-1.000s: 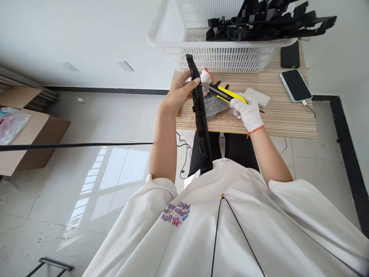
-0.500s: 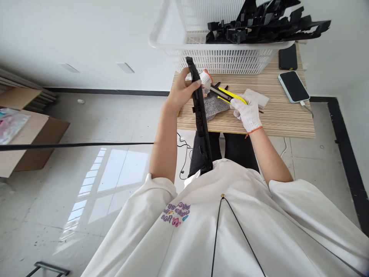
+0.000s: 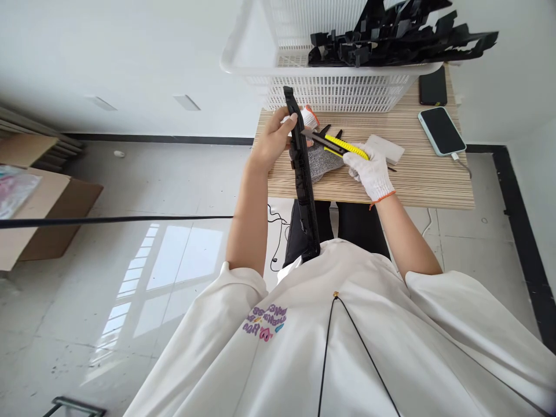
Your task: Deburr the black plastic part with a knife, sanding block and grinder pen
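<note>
Left hand (image 3: pixel 270 141) pinching black strip (image 3: pixel 304 184) over near edge of surface (image 3: pixel 428 184), right hand (image 3: pixel 370 169) gripping yellow knife (image 3: pixel 343 146); tbh, bare thumb (image 3: pixel 291 121) wants clear of blade (image 3: pixel 307 134).

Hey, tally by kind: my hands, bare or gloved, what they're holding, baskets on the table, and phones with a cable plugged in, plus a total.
Bare left hand: 1
Gloved right hand: 1
Utility knife: 1
Long black part: 1
White basket: 1
Plugged-in phone: 1
Total: 6
</note>
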Demonstrator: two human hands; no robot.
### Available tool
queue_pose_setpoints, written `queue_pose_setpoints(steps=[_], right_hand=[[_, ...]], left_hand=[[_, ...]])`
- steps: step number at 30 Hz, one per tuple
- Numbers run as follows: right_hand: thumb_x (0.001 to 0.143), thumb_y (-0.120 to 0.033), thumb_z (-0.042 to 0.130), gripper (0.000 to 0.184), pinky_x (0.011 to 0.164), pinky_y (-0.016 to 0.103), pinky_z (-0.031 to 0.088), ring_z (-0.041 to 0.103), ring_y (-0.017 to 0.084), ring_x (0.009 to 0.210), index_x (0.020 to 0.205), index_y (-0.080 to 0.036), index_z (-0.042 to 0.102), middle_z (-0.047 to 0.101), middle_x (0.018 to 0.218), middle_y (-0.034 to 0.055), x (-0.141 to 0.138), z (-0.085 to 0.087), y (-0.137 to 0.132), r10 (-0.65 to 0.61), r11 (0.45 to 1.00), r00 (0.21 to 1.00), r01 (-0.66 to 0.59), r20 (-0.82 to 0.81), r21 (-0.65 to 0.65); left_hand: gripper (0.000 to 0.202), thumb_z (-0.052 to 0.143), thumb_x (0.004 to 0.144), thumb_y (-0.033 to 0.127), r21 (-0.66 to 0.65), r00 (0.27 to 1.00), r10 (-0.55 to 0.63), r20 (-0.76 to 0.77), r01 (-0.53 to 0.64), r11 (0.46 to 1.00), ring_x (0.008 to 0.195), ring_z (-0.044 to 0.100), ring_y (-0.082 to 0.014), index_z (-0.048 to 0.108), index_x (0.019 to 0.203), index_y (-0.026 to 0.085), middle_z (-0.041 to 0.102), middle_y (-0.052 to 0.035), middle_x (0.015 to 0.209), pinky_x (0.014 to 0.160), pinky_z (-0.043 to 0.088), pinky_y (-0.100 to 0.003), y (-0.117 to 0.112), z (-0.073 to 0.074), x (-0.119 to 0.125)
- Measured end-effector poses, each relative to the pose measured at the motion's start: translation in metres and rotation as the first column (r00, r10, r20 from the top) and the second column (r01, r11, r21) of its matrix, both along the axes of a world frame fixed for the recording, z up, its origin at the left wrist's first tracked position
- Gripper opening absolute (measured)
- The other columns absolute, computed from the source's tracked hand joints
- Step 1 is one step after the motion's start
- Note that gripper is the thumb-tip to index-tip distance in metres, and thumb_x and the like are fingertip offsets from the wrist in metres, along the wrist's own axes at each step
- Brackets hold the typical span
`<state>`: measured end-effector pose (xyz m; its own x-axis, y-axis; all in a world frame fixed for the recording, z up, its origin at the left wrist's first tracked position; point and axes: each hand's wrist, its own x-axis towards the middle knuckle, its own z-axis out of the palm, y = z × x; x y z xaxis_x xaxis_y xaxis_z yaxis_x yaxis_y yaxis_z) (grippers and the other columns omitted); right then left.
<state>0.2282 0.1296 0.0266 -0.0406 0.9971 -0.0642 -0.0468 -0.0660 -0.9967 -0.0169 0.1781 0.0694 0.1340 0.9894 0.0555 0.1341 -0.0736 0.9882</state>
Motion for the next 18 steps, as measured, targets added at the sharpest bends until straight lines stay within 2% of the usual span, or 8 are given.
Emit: queue_pose_setpoints(steps=[5,9,12,15,18], right_hand=[[0.075,-0.030,0.079,0.027,0.037,0.018,0.032,0.045,0.006,0.045,0.099,-0.020,0.071,0.058,0.062,-0.0043,-0.002,0.000,0.001,0.047,0.999,0.999,-0.047,0.024,-0.009],[0.079,-0.032,0.075,0.025,0.035,0.018,0.028,0.044,0.006,0.043,0.099,-0.019,0.070,0.059,0.063,-0.0039,-0.004,0.001,0.001,-0.028,0.998,1.000,0.029,0.011,-0.054],[0.076,-0.030,0.078,0.024,0.036,0.018,0.030,0.044,0.006,0.044,0.096,-0.019,0.071,0.057,0.060,-0.0047,-0.004,0.001,0.000,0.046,0.999,0.997,-0.044,0.069,-0.027],[0.078,-0.033,0.076,0.023,0.036,0.019,0.029,0.044,0.005,0.044,0.096,-0.019,0.071,0.056,0.061,-0.0050,-0.004,0.000,0.001,-0.026,1.000,0.999,0.026,0.041,0.009],[0.079,-0.036,0.076,0.023,0.037,0.021,0.029,0.045,0.006,0.044,0.096,-0.020,0.070,0.057,0.062,-0.0048,-0.004,-0.001,0.001,-0.068,0.997,0.998,0.068,0.017,0.022]], left_hand=[[0.033,0.061,0.095,0.047,-0.029,0.999,-0.029,-0.021,0.028,0.999,0.114,0.070,-0.0260,0.058,0.121,0.028,0.074,-0.0038,0.108,0.092,0.059,-0.041,0.002,-0.007,0.001],[0.034,0.062,0.095,0.038,-0.053,0.999,-0.042,-0.032,0.040,0.998,0.114,0.070,-0.0255,0.056,0.127,0.027,0.074,-0.0051,0.115,0.091,0.059,-0.039,0.002,-0.012,-0.001],[0.035,0.058,0.097,0.043,-0.078,0.998,-0.052,-0.035,0.049,0.996,0.120,0.067,-0.0264,0.055,0.128,0.028,0.073,-0.0043,0.117,0.094,0.058,-0.042,0.005,-0.016,-0.004],[0.038,0.053,0.098,0.055,-0.074,0.999,-0.029,-0.042,0.026,0.997,0.126,0.062,-0.0283,0.058,0.127,0.029,0.072,-0.0041,0.119,0.096,0.056,-0.044,0.013,-0.019,-0.006],[0.048,0.060,0.091,0.063,0.035,0.997,0.080,-0.016,-0.080,0.996,0.131,0.058,-0.0308,0.057,0.130,0.035,0.069,-0.0062,0.121,0.094,0.057,-0.044,0.007,-0.019,-0.003]])
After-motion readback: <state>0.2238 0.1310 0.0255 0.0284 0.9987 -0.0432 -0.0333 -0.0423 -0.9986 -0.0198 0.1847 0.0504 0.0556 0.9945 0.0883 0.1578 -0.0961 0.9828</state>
